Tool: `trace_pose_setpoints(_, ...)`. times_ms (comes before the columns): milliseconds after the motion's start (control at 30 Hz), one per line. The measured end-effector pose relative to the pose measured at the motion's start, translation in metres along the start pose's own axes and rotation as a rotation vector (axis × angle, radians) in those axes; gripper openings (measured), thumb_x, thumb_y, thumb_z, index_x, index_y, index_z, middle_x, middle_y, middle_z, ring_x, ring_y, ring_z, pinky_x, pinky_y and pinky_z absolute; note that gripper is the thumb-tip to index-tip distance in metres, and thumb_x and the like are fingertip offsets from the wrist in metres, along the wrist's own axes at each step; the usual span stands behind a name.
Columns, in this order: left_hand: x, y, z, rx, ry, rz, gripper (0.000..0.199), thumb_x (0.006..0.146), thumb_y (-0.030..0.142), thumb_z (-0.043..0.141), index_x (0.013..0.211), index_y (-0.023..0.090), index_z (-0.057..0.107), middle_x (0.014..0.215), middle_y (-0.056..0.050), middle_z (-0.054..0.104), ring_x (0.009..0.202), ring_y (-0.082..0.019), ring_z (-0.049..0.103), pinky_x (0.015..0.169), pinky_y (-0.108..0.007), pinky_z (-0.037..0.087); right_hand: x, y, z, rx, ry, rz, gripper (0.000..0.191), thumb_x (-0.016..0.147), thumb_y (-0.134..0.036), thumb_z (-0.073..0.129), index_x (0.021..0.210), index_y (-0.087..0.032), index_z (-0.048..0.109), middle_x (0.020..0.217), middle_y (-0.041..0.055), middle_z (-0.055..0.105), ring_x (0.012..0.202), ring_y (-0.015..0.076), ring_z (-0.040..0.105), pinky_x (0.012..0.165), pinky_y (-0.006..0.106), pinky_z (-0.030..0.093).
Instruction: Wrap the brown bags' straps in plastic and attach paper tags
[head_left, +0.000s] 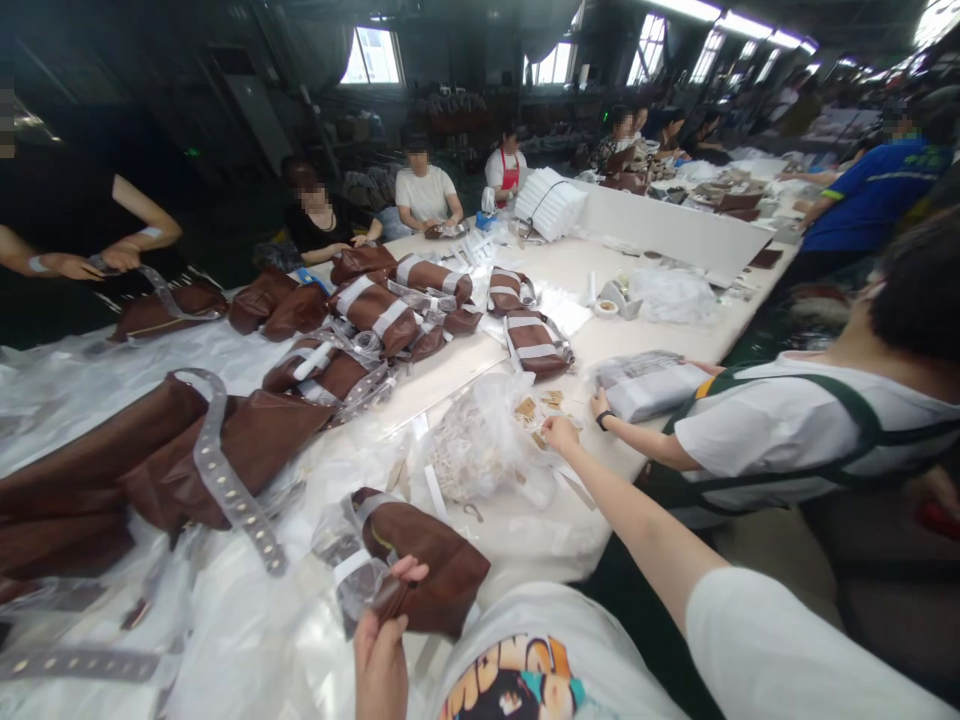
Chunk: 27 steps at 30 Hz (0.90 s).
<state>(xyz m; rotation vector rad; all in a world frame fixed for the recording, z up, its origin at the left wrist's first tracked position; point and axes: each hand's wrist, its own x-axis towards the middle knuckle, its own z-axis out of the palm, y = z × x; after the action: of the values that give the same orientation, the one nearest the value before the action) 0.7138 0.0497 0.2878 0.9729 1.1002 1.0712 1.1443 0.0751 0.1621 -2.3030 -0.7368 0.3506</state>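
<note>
Near the front edge of the table a brown bag (439, 555) lies with a clear plastic-wrapped strap at its left side. My left hand (386, 640) grips a brown part of this bag between its fingers. Farther forward, my right arm is stretched out, and my right hand (561, 436) is closed at the small tan tags (529, 410); what its fingertips pinch is too small to make out. Left of that hand sits a clear plastic bag (469, 450) filled with pale stringed items.
Brown bags (375, 315) with pale bands lie across the table (442, 385). Large brown bags (247, 450) and plastic sheets cover the left side. At the right, a person (787, 430) holds a wrapped package (645, 383). More people sit or stand around the table.
</note>
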Motion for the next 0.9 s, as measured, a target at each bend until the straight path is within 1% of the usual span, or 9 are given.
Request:
trace_pose_setpoints(133,0.0,0.0,0.003,0.001,-0.001,-0.036,0.043,0.059,0.029,0.063,0.099,0.019,0.075,0.097,-0.008,0.078,0.118,-0.035,0.062,0.116,-0.051,0.036,-0.001,-0.009,-0.02,0.267,0.126,-0.007,0.013,0.079,-0.029,0.062,0.075,-0.018,0.068,0.076,0.0058,0.071,0.078,0.0197,0.063,0.08,0.031,0.049)
trace_pose_setpoints(300,0.001,-0.001,0.004,0.004,-0.008,-0.034,0.043,0.055,0.025,0.06,0.095,0.018,0.076,0.098,-0.008,0.078,0.118,-0.034,0.062,0.114,-0.046,0.038,-0.008,-0.03,-0.046,0.577,0.226,-0.11,0.026,0.081,-0.042,0.061,0.087,-0.018,0.065,0.084,0.0065,0.072,0.081,0.0209,0.065,0.08,0.035,0.054)
trace_pose_setpoints(400,0.001,0.0,0.004,-0.003,-0.015,-0.041,0.044,0.055,0.024,0.06,0.096,0.018,0.076,0.097,-0.008,0.078,0.115,-0.034,0.063,0.113,-0.047,0.039,-0.002,-0.041,-0.062,0.751,0.31,-0.162,0.031,0.083,-0.048,0.06,0.096,-0.019,0.063,0.09,0.0065,0.072,0.08,0.0191,0.066,0.08,0.035,0.056)
trace_pose_setpoints(467,0.001,0.0,0.004,-0.007,-0.016,-0.042,0.045,0.055,0.023,0.059,0.098,0.018,0.075,0.097,-0.008,0.078,0.117,-0.034,0.063,0.112,-0.047,0.04,0.006,-0.045,-0.068,0.778,0.266,-0.159,0.033,0.08,-0.048,0.063,0.096,-0.02,0.063,0.09,0.0054,0.071,0.079,0.0184,0.066,0.079,0.034,0.056)
trace_pose_setpoints(533,-0.001,0.0,0.003,-0.007,-0.01,-0.042,0.045,0.056,0.024,0.059,0.097,0.017,0.075,0.097,-0.008,0.078,0.117,-0.035,0.062,0.112,-0.047,0.04,0.012,-0.046,-0.067,0.713,0.164,-0.122,0.031,0.076,-0.047,0.066,0.09,-0.019,0.063,0.086,0.0048,0.071,0.078,0.0187,0.066,0.078,0.034,0.056)
trace_pose_setpoints(633,-0.002,-0.001,0.001,-0.012,0.002,-0.042,0.044,0.056,0.024,0.06,0.097,0.017,0.074,0.096,-0.008,0.078,0.114,-0.034,0.064,0.114,-0.048,0.038,0.015,-0.041,-0.055,0.607,0.078,-0.052,0.027,0.074,-0.043,0.067,0.083,-0.018,0.065,0.08,0.0051,0.071,0.077,0.0204,0.066,0.078,0.035,0.055)
trace_pose_setpoints(700,-0.002,-0.001,-0.002,-0.023,0.011,-0.039,0.045,0.056,0.024,0.06,0.098,0.018,0.075,0.095,-0.007,0.078,0.113,-0.034,0.064,0.115,-0.049,0.036,0.013,-0.04,-0.044,0.53,0.031,0.0,0.022,0.075,-0.038,0.068,0.081,-0.017,0.066,0.08,0.0058,0.072,0.081,0.0217,0.066,0.082,0.036,0.054)
trace_pose_setpoints(800,-0.002,0.0,-0.003,-0.03,0.023,-0.029,0.044,0.056,0.024,0.06,0.098,0.019,0.075,0.095,-0.007,0.078,0.115,-0.033,0.063,0.118,-0.05,0.032,0.008,-0.044,-0.027,0.417,-0.069,0.065,0.015,0.08,-0.029,0.072,0.083,-0.015,0.067,0.09,0.0068,0.072,0.09,0.022,0.067,0.089,0.039,0.053)
trace_pose_setpoints(900,-0.002,0.003,-0.002,-0.026,0.018,-0.041,0.042,0.057,0.024,0.062,0.096,0.02,0.077,0.096,-0.006,0.078,0.115,-0.034,0.063,0.12,-0.053,0.029,0.003,-0.058,-0.015,0.346,-0.187,0.106,0.017,0.091,-0.029,0.07,0.098,-0.014,0.066,0.105,0.0066,0.069,0.096,0.0201,0.066,0.089,0.041,0.054)
